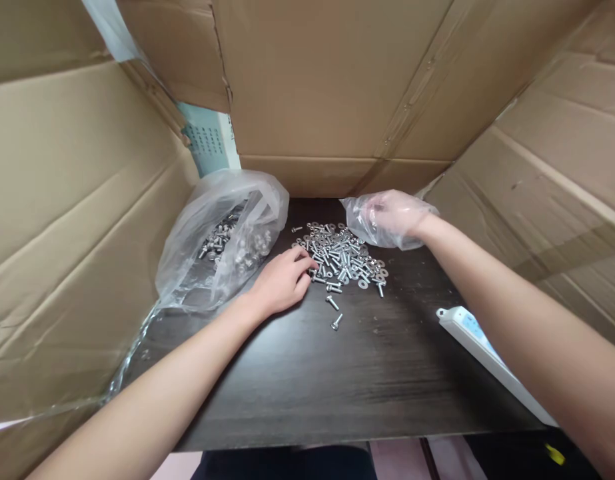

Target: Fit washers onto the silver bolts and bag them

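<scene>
Screw-and-washer pile [342, 259]: on the table [307, 380] between the hands, spread obliquely, far left to near right. Left hand [282, 280] — the nearer — at its left edge, fingers loosely curled; grasp indeterminable. Right hand [394, 210]: beside its far-right edge, inside a clear bag [387, 235]; grip indeterminable.

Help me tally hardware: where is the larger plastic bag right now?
In the head view, the larger plastic bag sits left on the table, between the left cardboard wall and the loose screws, beside the left hand.
</scene>
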### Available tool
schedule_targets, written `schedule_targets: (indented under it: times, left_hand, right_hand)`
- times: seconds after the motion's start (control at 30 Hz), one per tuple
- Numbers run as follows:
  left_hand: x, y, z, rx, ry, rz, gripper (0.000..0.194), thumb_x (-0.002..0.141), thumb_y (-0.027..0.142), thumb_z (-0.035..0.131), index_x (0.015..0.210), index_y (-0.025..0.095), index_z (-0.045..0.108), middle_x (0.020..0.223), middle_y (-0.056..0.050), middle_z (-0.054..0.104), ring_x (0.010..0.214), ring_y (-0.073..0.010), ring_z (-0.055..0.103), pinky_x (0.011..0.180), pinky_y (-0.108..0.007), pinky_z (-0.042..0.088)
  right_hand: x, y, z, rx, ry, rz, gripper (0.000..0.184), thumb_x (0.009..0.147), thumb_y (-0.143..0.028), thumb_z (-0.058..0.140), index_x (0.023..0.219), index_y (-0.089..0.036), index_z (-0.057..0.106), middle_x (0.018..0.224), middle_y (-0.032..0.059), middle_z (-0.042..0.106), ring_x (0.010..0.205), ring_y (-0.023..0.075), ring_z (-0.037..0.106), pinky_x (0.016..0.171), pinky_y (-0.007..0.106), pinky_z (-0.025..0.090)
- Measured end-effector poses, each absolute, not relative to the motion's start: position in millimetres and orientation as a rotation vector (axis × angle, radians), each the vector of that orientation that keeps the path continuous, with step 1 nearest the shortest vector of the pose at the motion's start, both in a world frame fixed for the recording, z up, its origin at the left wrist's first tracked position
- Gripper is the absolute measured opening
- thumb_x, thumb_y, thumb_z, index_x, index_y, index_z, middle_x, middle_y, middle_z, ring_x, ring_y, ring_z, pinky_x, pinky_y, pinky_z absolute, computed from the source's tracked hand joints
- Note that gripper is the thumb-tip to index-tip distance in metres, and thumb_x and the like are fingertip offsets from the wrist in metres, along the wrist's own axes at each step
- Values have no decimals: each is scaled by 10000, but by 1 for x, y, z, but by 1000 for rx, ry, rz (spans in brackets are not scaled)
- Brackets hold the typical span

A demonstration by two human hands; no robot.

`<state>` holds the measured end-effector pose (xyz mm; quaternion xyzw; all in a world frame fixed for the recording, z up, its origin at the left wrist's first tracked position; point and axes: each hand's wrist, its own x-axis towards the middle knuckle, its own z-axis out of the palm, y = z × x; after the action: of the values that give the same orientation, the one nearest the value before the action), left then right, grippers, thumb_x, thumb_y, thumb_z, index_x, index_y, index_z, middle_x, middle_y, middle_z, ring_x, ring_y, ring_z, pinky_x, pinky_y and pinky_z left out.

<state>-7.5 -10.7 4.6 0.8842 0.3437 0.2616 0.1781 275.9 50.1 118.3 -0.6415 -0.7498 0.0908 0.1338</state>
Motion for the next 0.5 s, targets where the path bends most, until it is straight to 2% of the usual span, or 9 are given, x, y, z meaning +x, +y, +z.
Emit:
schedule_targets:
  times: [0.13,0.2,0.27,0.37,0.43,0.5]
  left_hand:
    - [-7,-14,9,2483,1015,843,379,919,201,498,1226,133,709,1257,-153,634,1170,-335,561,1061,-555,481]
    - [-4,-14,13,2253,1018,1021,418,971,293,498,1321,125,653,1302,-161,633,1207,-319,566,1078,-533,482]
    - [1,-13,16,1895,982,1128,479,1020,430,480,1373,133,612,1299,-158,652,1165,-289,611,963,-447,557]
    - [8,-10,20,1447,853,1049,508,1029,528,481,1296,137,664,1174,-148,709,992,-252,676,681,-300,577]
    - [11,-10,22,1251,801,994,434,1024,489,532,1173,129,723,1076,-135,734,910,-228,690,631,-260,574]
    - [12,-10,25,1066,814,1017,337,1033,398,554,1132,133,739,1049,-124,741,872,-205,699,641,-255,599]
  right_hand:
    - [253,11,122,-1763,-2058,524,326,934,-448,629,763,-182,708,721,46,690,606,190,599,586,312,476]
    - [236,-8,116,-1621,-2038,669,387,969,-528,584,817,-195,710,710,25,678,569,167,590,566,299,489]
    - [218,-25,107,-1361,-1976,839,387,987,-548,600,882,-202,739,784,36,711,631,179,641,597,304,517]
    - [194,-42,91,-1185,-2066,768,293,1030,-451,592,971,-244,791,985,44,778,879,229,730,807,347,578]
    - [186,-46,80,-1165,-2100,640,258,1050,-383,566,1046,-289,806,1108,31,787,1029,254,739,957,398,575]
    - [185,-48,70,-1153,-2085,500,268,1053,-331,556,1182,-307,789,1278,28,747,1212,276,692,1109,460,515]
